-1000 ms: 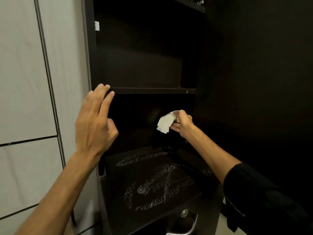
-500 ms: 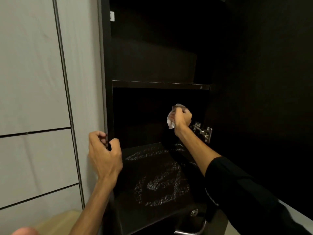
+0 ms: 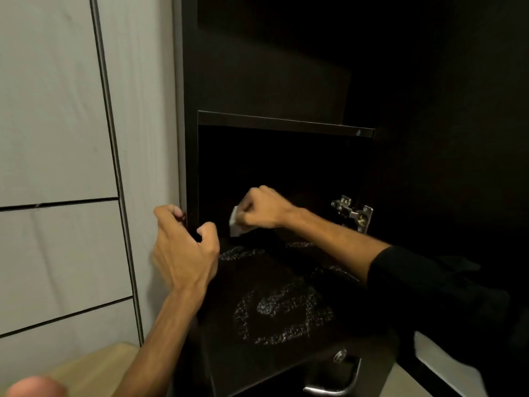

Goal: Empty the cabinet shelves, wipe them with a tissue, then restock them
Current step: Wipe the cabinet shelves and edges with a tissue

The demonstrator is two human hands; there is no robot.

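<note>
A dark cabinet stands open in front of me, its shelves bare. My right hand (image 3: 262, 207) reaches deep into the lower compartment and is closed on a crumpled white tissue (image 3: 235, 224), held low near the back of the lower shelf (image 3: 257, 282). That shelf shows pale wet wipe streaks (image 3: 282, 313). My left hand (image 3: 183, 247) grips the cabinet's left side panel (image 3: 190, 167) at its front edge, fingers curled around it. The upper shelf (image 3: 283, 126) sits above both hands.
A metal door hinge (image 3: 353, 213) is fixed on the cabinet's right inner wall. Below the lower shelf is a drawer front with a lock (image 3: 339, 356) and metal handle (image 3: 335, 388). Light wall panels (image 3: 57, 138) lie to the left, the open dark door (image 3: 458, 138) to the right.
My left hand dropped from the upper shelf edge to the side panel and gripped it. My right hand carried the tissue lower and leftward, toward the back of the lower shelf.
</note>
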